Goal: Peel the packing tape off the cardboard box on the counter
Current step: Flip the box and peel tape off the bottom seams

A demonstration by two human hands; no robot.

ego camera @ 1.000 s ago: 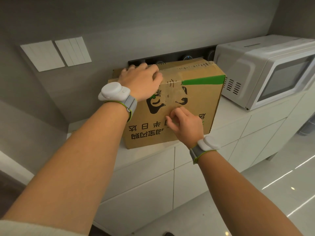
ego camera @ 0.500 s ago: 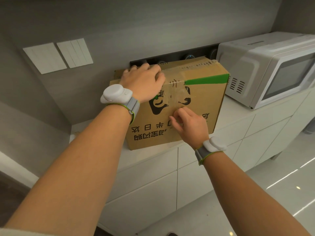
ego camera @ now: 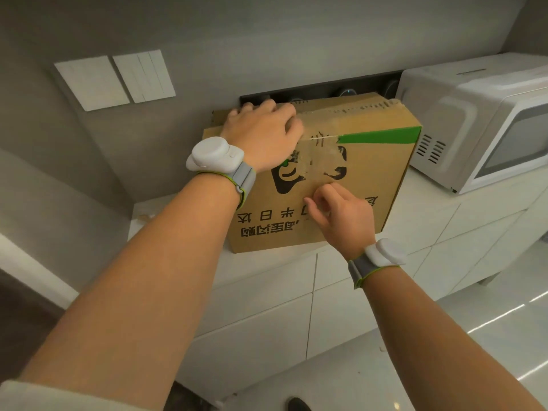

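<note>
A brown cardboard box [ego camera: 382, 176] with black print and a green stripe stands on the white counter [ego camera: 421, 200]. Clear packing tape [ego camera: 318, 157] runs down its front face over the black logo and across the top seam. My left hand [ego camera: 264, 134] lies curled over the box's top front edge at the left, pressing on it. My right hand [ego camera: 341, 216] is against the front face just below the tape's lower end, thumb and fingertips pinched together there. Whether the tape end is between the fingers is hidden.
A white microwave [ego camera: 486, 123] stands on the counter right of the box, close to its side. A dark recessed strip [ego camera: 323, 91] runs in the wall behind the box. White switch plates [ego camera: 115, 78] hang on the wall at the left. White cabinet fronts [ego camera: 267, 315] lie below.
My right hand has shifted slightly along the box's front near the tape's lower end. The left hand has stayed on the top edge. The view has shifted a little.
</note>
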